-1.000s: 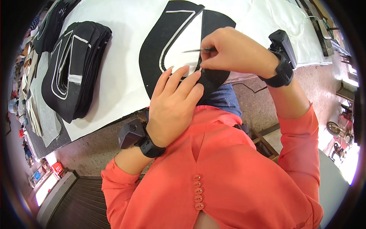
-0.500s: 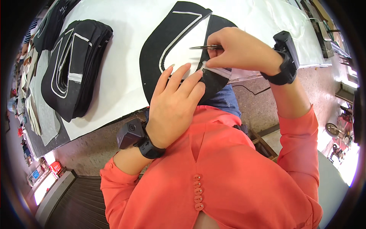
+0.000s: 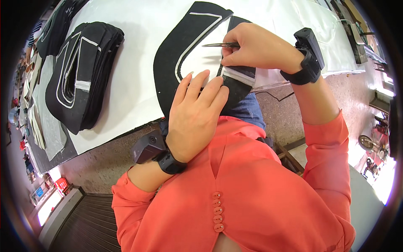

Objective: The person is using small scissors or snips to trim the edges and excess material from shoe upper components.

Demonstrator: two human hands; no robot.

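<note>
A curved black piece [image 3: 166, 59] with a white line along its inner edge lies on the white-covered table, its open middle showing the white surface. My left hand [image 3: 195, 109] rests flat on its near part, fingers spread. Above the right part of the piece, my right hand [image 3: 256, 46] is closed around a slim, pointed metal tool [image 3: 220, 44], whose tip points left. The tool's handle is hidden in the palm. My right thumb and fingertips are pinched at the piece's inner edge, beside a whitish strip [image 3: 238, 75] across it; whether they grip the edge I cannot tell.
A thick stack of similar black pieces [image 3: 90, 63] sits on the table [image 3: 130, 84] to the left, with another stack [image 3: 53, 33] behind it. Pale sheets [image 3: 54, 122] lie at the far left edge. A dark cord [image 3: 275, 97] runs below the table's right side.
My right hand has moved up and slightly left with the pointed tool, uncovering more of the whitish strip. My left hand stays on the piece, shifted slightly right.
</note>
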